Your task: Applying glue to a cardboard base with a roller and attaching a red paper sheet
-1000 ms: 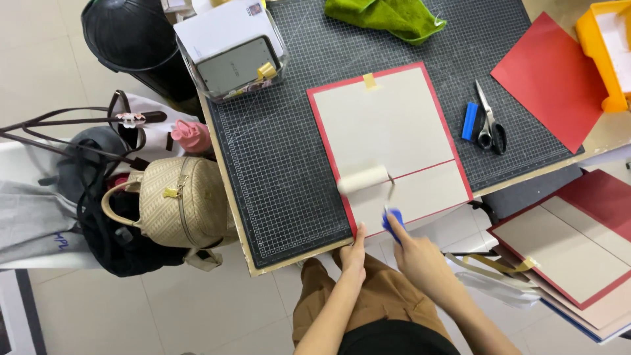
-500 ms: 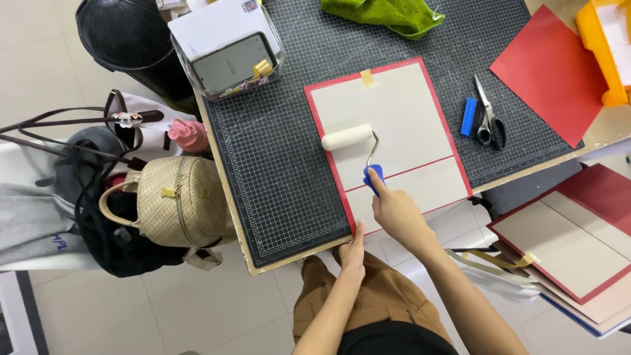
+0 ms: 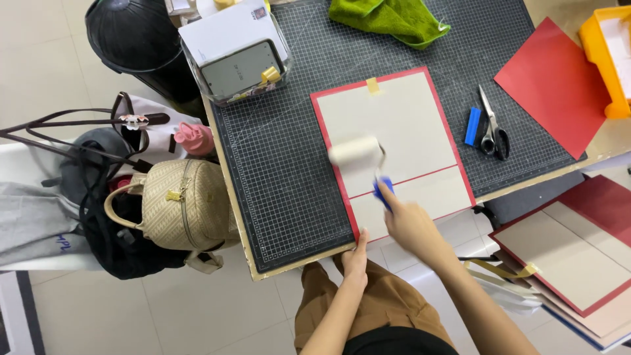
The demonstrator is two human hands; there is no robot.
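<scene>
Green cloth (image 3: 388, 18) bunched at the far edge of the dark grid cutting mat (image 3: 282, 177), scissors (image 3: 491, 128) beside a little blue cutter (image 3: 472, 126), loose red sheet (image 3: 553, 85), yellow tray (image 3: 608, 56). Woven tan handbag (image 3: 184, 204) and black bin (image 3: 135, 36) off the bench's side.

I take this for a craft or bookbinding workshop. The surface is covered by a dark gridded cutting mat (image 3: 282, 171). On the mat lie grey board panels edged in red (image 3: 401, 125), with scissors (image 3: 491, 131) to their right, a red sheet (image 3: 552, 85) beyond those, and a green cloth (image 3: 388, 16) above. Handbags (image 3: 177, 204) sit left of the mat over a tiled floor.
</scene>
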